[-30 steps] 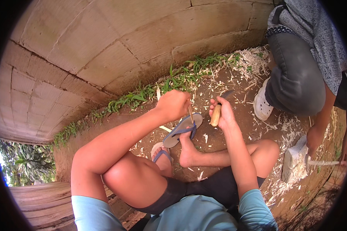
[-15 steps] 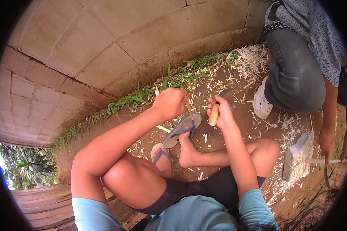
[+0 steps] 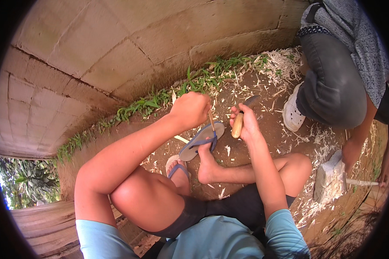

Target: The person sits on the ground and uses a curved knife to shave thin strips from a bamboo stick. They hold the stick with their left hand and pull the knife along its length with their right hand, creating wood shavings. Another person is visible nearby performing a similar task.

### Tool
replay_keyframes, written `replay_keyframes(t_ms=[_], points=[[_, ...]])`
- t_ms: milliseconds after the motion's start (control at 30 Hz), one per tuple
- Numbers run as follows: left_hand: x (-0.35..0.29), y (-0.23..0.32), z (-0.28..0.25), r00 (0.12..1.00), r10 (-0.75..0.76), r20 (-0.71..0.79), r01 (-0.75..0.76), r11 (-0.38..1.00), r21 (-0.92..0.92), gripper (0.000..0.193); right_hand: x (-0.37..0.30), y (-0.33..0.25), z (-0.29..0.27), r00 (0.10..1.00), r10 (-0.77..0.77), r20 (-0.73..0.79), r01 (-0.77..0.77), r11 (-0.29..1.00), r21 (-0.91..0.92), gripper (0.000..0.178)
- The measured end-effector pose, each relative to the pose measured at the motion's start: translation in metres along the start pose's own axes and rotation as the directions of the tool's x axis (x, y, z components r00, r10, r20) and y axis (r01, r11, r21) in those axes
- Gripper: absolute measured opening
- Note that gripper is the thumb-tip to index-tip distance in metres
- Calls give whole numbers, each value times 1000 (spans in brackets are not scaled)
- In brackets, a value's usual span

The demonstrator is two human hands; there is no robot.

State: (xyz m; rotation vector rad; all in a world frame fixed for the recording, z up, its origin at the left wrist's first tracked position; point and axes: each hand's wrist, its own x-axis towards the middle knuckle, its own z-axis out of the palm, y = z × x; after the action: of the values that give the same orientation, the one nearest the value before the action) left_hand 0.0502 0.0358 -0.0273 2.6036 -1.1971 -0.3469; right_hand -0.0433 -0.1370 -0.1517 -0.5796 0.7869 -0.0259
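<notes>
My left hand point(image 3: 191, 110) is closed in a fist around a thin brown stick point(image 3: 212, 120), whose lower end points down toward the flip-flop point(image 3: 193, 149) under my raised foot. In my right hand point(image 3: 249, 126) is a knife with a pale wooden handle point(image 3: 237, 125). The fingers wrap the handle, and the dark curved blade point(image 3: 250, 101) points away from me. Blade and stick are apart. How the stick lies inside the left fist is hidden.
At the right a co-worker point(image 3: 333, 77) bends over a pale block point(image 3: 330, 179), with a hand point(image 3: 353, 151) near a light stick point(image 3: 363, 183). Wood shavings point(image 3: 285, 64) litter the dirt. A block wall point(image 3: 168, 39) with grass point(image 3: 147, 105) at its foot stands ahead.
The co-worker's hand has moved left to the block, its blade with it. My hands keep their grips, with only a slight shift in view.
</notes>
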Motion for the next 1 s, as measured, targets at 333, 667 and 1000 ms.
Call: replay_keyframes(t_ms=[333, 667, 1000], points=[[-1, 1, 2, 1000, -19, -4, 19, 999, -46, 15, -4, 0, 5, 1000, -14, 8, 14, 1000, -5, 17], [-2, 2, 0, 997, -32, 75, 31, 999, 8, 15, -8, 2, 10, 999, -38, 4, 39, 998, -50, 17], [-4, 4, 8, 998, 24, 65, -29, 996, 80, 13, -58, -13, 33, 972, 187, 140, -216, 949, 229, 24]])
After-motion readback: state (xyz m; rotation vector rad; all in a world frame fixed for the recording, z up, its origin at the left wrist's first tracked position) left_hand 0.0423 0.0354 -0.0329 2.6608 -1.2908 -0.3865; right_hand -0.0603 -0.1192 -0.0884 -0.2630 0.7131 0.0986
